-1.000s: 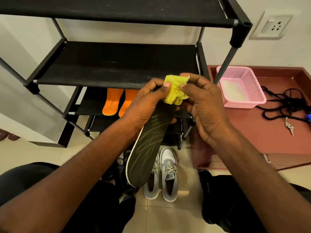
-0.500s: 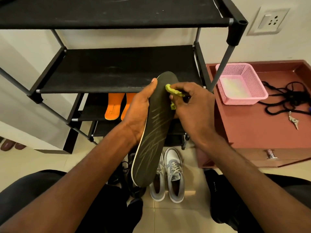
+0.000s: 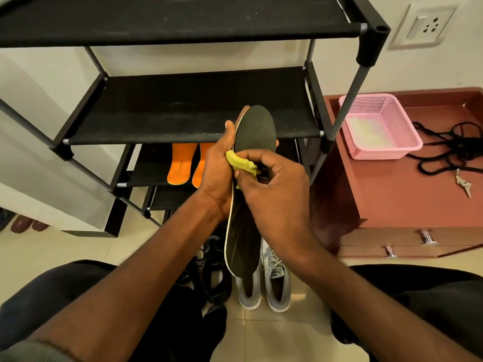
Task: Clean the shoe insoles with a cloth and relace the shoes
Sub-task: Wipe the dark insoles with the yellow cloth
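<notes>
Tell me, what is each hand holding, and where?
Left hand grips the dark insole by its left edge, mid-length. Right hand pinches the bunched yellow cloth against it.

My right hand (image 3: 271, 189) hides most of the cloth (image 3: 240, 163) and the insole's (image 3: 254, 131) middle.

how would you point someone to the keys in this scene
Look right of the black shoe rack to the reddish-brown cabinet. On its top, in front of the pink basket and beside the tangled black laces, lie the keys: the only small metallic thing there.
</notes>
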The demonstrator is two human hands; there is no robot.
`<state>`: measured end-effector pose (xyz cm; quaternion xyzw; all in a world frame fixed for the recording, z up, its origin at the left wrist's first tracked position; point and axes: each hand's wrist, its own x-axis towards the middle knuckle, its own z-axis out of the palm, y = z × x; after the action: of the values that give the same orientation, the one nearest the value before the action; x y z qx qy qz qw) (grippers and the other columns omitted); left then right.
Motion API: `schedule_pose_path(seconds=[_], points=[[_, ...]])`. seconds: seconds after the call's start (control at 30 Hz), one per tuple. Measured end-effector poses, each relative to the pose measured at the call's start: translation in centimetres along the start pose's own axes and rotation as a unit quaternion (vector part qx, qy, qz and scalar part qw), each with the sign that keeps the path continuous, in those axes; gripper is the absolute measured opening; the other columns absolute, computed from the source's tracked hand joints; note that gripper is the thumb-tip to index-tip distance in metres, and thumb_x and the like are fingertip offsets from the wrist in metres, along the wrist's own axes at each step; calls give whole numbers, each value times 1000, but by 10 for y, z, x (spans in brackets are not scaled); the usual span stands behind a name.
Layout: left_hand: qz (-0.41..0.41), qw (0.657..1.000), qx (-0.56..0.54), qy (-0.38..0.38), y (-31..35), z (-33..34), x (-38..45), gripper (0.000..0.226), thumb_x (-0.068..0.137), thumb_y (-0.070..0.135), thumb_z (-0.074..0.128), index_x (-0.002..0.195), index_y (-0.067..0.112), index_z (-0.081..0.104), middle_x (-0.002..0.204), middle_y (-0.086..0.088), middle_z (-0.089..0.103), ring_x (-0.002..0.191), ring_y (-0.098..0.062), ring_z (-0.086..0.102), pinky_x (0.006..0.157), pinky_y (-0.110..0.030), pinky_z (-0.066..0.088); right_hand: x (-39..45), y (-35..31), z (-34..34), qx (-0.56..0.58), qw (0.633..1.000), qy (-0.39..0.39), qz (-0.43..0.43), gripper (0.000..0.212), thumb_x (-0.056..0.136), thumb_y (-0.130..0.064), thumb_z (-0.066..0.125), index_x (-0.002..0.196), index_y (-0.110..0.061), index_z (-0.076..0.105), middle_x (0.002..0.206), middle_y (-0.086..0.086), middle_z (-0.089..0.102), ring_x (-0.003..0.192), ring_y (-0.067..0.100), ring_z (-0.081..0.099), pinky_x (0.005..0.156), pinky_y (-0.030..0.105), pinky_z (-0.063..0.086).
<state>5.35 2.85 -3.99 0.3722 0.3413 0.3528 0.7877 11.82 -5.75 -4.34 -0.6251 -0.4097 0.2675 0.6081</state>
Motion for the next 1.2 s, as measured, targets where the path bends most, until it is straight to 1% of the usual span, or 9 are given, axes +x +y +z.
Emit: schedule_pose_path(seconds=[0.07,0.2,0.3,0.4,0.47,0.6,0.8,1.0,1.2], points=[[18,1000,17,2,-1,4,-2,58,111,46,32,149,6,50,135,-22,66,126,-33,64,106,-39,54,3,-2,3,14,999,43,11,21,91,-8,77,108,-20,80,92,-14,76,86,-2,72,74,17,59],[13,999,36,-12,-8,16,-12,47,113,35,33,120,2,65,96,-10,78,89,-16,76,77,-26,61,32,0,1,57,987,144,52,20,88,-4,78,102,-19,81,87,-9,77,79,0,73,66,14,55],[-12,998,-10,-55,-12,20,-14,46,113,38,32,137,11,60,111,-11,75,103,-20,73,87,-32,60,60,0,-9,45,980,195,17,19,88,-4,78,102,-17,81,89,-8,77,82,1,74,68,16,58],[-24,998,-11,-57,-13,16,-13,48,112,37,34,116,11,74,94,-8,76,84,-18,73,75,-30,61,83,2,-16,-38,974,220,-36,19,89,-11,80,107,-16,80,96,-9,76,91,4,72,78,22,61],[-23,998,-16,-57,-11,14,-11,53,113,35,32,102,12,78,87,-7,76,76,-15,73,69,-28,62,87,5,-18,-74,978,191,-44,19,89,-14,80,108,-18,80,98,-9,75,94,5,71,81,27,62],[-24,999,-36,-25,-3,10,-7,47,111,39,34,118,5,66,90,-10,74,81,-19,74,73,-31,62,51,2,-12,-80,994,73,-28,24,87,-11,82,108,-22,80,98,-13,77,91,-3,70,81,19,60],[12,998,-38,52,7,-6,3,48,111,39,36,112,3,68,99,-13,78,89,-21,77,76,-31,64,5,-3,-11,-29,997,-72,-5,21,86,-9,84,103,-20,82,92,-12,78,87,0,73,78,19,60],[-6,999,-48,13,2,2,-7,63,109,53,37,136,0,60,130,-24,68,122,-34,67,102,-42,57,19,14,-8,-177,970,-1,-164,21,81,0,82,100,-10,82,98,-1,77,91,5,70,90,15,55],[-34,998,-42,-29,7,1,-17,60,109,53,33,136,6,60,115,-14,75,101,-24,74,87,-39,63,49,24,-19,-275,936,34,-218,22,83,-2,81,105,-8,80,104,6,74,93,17,70,86,37,61]])
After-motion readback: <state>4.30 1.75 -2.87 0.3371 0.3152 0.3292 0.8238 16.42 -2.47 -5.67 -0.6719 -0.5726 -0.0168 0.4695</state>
